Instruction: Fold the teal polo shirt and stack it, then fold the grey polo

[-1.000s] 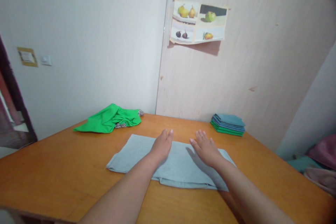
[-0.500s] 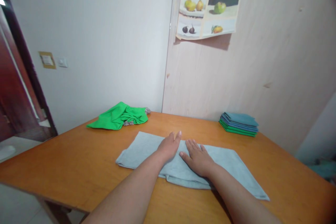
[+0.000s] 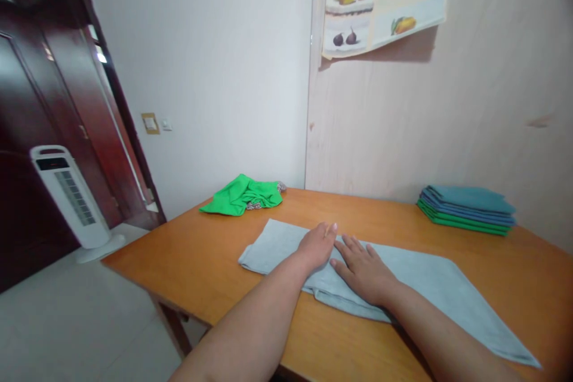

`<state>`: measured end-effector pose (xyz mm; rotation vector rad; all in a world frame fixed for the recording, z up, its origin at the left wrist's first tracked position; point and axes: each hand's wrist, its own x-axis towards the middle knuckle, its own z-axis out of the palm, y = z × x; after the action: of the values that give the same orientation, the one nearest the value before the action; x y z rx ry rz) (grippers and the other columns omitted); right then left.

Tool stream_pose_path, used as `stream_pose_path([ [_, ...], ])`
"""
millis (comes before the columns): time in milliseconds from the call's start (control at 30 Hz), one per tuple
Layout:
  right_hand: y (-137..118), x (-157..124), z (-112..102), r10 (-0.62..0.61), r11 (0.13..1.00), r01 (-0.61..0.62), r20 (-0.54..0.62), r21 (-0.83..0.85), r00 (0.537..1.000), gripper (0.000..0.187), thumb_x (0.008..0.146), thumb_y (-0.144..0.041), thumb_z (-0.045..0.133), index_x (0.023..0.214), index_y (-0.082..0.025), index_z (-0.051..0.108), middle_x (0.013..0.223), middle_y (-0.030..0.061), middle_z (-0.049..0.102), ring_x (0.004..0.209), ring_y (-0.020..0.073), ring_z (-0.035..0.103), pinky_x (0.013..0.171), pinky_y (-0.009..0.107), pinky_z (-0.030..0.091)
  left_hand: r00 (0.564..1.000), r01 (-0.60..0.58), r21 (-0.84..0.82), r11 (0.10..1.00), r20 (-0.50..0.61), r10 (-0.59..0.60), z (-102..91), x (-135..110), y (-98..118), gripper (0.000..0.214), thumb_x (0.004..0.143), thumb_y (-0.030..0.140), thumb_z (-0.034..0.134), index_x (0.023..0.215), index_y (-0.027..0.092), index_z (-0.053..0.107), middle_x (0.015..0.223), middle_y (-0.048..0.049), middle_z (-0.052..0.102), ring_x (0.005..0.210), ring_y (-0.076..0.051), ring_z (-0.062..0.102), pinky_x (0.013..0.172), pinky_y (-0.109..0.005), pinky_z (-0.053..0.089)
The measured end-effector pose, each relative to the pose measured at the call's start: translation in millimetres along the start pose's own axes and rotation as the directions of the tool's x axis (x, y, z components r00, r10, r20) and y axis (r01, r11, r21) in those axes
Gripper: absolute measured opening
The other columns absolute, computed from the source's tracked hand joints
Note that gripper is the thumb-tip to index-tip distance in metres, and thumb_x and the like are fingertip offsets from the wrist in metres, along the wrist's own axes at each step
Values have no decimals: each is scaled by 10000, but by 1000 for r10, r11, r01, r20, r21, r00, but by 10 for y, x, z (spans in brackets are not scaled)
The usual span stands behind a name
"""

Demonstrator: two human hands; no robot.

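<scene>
A folded pale grey-blue cloth lies lengthwise on the orange wooden table. My left hand rests flat on the cloth near its left part, fingers together and stretched out. My right hand lies flat on the cloth right beside it, fingers spread. Both palms press down on the cloth; neither grips it.
A crumpled green cloth sits at the table's far left corner. A stack of folded blue and green cloths stands at the far right by the wall. A fruit poster hangs above. A white tower fan stands on the floor at left.
My two hands have come together on the cloth, from apart to side by side. The view has swung left, showing the door and fan.
</scene>
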<state>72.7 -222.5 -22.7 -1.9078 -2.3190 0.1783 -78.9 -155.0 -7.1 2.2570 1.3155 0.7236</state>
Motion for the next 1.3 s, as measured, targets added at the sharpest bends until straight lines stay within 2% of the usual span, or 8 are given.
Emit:
stream_pose_path([
  [167, 31, 43, 48, -15, 1000, 14, -25, -23, 1000, 751, 969, -625, 235, 1580, -189, 253, 1647, 118, 173, 1518, 288, 133, 1195, 540, 116, 990, -140, 232, 963, 40, 134, -1, -89, -37, 672, 1007, 574, 159, 1039, 151, 680, 1132, -165, 691, 1114, -286, 612, 979, -393, 442],
  [400, 66, 76, 132, -10, 1000, 10, -60, -7, 998, 743, 952, -670, 232, 1535, -231, 374, 1643, 110, 199, 1513, 297, 157, 1192, 545, 133, 991, -132, 420, 898, 73, 112, -252, -267, -232, 785, 963, 688, 140, 1359, 138, 537, 1527, -194, 415, 1453, -333, 303, 1163, -520, 245],
  [533, 65, 75, 141, 3, 1000, -3, -75, 3, 997, 753, 947, -678, 235, 1542, -235, 365, 1643, 102, 194, 1515, 290, 152, 1198, 539, 122, 989, -59, 437, 897, 148, -6, -442, -384, -378, 881, 922, 756, 137, 1515, 145, 363, 1624, -171, 235, 1513, -315, 156, 1203, -540, 123],
  [667, 54, 60, 128, 4, 1000, -4, -72, 2, 997, 769, 943, -690, 227, 1546, -231, 356, 1644, 99, 191, 1515, 291, 150, 1198, 535, 129, 977, -22, 446, 895, 199, -75, -494, -431, -436, 916, 891, 795, 151, 1562, 186, 281, 1641, -141, 185, 1524, -302, 111, 1209, -540, 85],
  [967, 33, 55, 118, 9, 1000, -8, -65, 18, 998, 769, 943, -691, 234, 1547, -231, 355, 1642, 100, 199, 1515, 292, 147, 1199, 536, 126, 981, 21, 473, 881, 161, -109, -664, -448, -568, 943, 855, 847, 169, 1553, 228, 309, 1642, -118, 199, 1519, -316, 130, 1196, -567, 120],
  [1100, 19, 53, 96, 2, 1000, -1, -60, 14, 998, 781, 944, -698, 218, 1550, -222, 346, 1645, 107, 177, 1516, 296, 139, 1198, 543, 124, 982, 91, 498, 863, 100, -161, -720, -452, -774, 1003, 838, 866, 182, 1556, 175, 303, 1641, -152, 174, 1507, -359, 151, 1207, -514, 139],
  [1200, 10, 48, 70, 0, 1000, 1, -51, 13, 999, 788, 945, -701, 210, 1551, -216, 342, 1644, 115, 177, 1514, 301, 144, 1194, 546, 138, 969, 74, 481, 873, 174, -178, -798, -381, -862, 979, 844, 853, 230, 1556, 185, 298, 1645, -130, 155, 1512, -347, 128, 1214, -484, 141],
  [1300, 3, 40, 51, -3, 1000, 4, -45, 15, 999, 782, 948, -697, 205, 1555, -220, 334, 1642, 119, 185, 1513, 299, 146, 1193, 548, 148, 961, 114, 389, 914, 190, -200, -1026, -227, -836, 914, 887, 785, 279, 1537, 145, 326, 1619, -142, 244, 1504, -291, 200, 1209, -394, 198],
])
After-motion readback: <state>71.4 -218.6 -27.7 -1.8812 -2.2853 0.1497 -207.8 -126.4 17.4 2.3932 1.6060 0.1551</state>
